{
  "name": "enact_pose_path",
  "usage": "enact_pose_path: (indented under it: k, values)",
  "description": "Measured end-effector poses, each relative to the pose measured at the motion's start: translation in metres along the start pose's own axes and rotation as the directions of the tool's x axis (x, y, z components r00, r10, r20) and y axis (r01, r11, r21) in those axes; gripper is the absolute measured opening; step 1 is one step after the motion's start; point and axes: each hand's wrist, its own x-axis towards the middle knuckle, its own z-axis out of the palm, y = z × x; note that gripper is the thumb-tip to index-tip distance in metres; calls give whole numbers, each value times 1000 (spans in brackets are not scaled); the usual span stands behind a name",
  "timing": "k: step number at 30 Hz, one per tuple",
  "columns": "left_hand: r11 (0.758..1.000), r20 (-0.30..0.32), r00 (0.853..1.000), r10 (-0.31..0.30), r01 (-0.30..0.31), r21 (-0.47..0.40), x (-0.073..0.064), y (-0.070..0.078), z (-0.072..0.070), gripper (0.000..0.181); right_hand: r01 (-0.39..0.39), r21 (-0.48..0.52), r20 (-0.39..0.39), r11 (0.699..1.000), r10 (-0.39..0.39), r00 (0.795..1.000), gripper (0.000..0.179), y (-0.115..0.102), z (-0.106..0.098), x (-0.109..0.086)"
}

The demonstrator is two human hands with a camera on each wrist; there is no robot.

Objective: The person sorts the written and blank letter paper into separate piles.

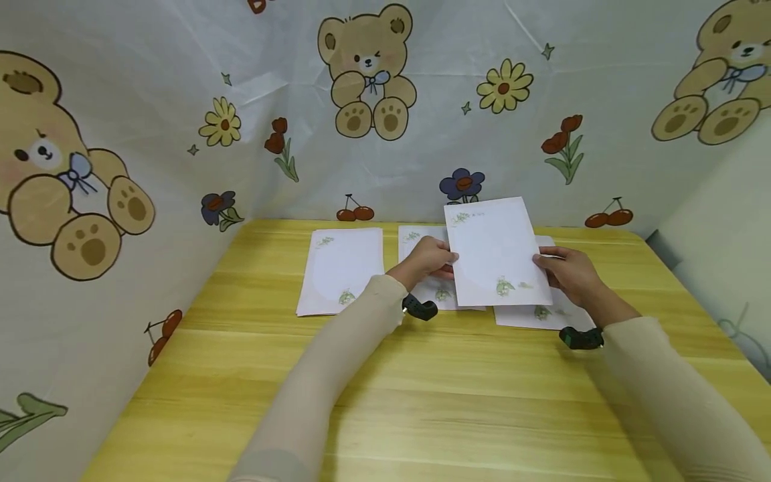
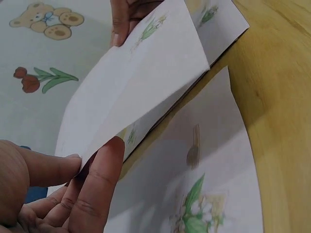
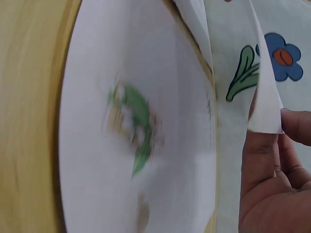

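Note:
Between both hands a white sheet of paper (image 1: 496, 254) with small green floral prints is held up, tilted, above the table. My left hand (image 1: 426, 260) pinches its left edge between thumb and fingers; the left wrist view shows this thumb (image 2: 53, 167) on the sheet's near face. On the opposite edge, my right hand (image 1: 569, 271) pinches the paper, its thumb (image 3: 296, 126) pressed at the edge in the right wrist view. Beneath the raised sheet lie a middle sheet (image 1: 436, 294) and a right-hand sheet (image 1: 524, 317), both partly covered by it.
A stack of similar printed sheets (image 1: 343, 268) lies to the left on the yellow wood-grain table (image 1: 458, 402). Behind the table hangs a white cloth (image 1: 421, 167) printed with bears, flowers and cherries. Dark wrist devices (image 1: 419, 308) sit below each hand.

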Motion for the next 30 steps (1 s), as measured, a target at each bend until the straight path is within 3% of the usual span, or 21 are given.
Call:
enact_pose_path:
  k: [7,16,25,30]
  values:
    - [1000,20,1000,25,-25,1,4,4,29,44,-42,-29,-47,999,41,998,74,16,-23,-4]
    - [1000,40,999,19,-18,-26,8,4,54,48,-48,-51,-63,998,45,997,74,33,-39,-9]
    - [1000,22,1000,-9,9,8,7,0,69,46,-148,-78,-75,986,142,987,73,47,-46,-11]
    - [1000,63,998,-19,19,-6,6,0,70,42,-178,-105,-95,979,168,981,70,52,-49,-12]
